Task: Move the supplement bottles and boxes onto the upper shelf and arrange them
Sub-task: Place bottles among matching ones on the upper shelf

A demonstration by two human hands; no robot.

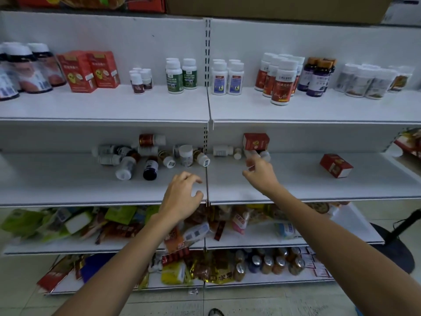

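Head view: two empty hands reach over the middle shelf (pixel 68 185).

The left hand (pixel 182 197) hovers near the shelf's front edge, fingers spread and loosely curled, holding nothing. The right hand (pixel 259 174) is farther in, fingers half curled and blurred, their tips just beside a small lying bottle (pixel 265 154); whether they touch it cannot be told. A tilted red box (pixel 256 141) rests above that bottle. A heap of toppled bottles (pixel 145 156) lies to the left at the back, and another red box (pixel 336 165) lies well apart to the right. On the upper shelf (pixel 104 106), bottles and two boxes (pixel 88 70) stand upright in groups.
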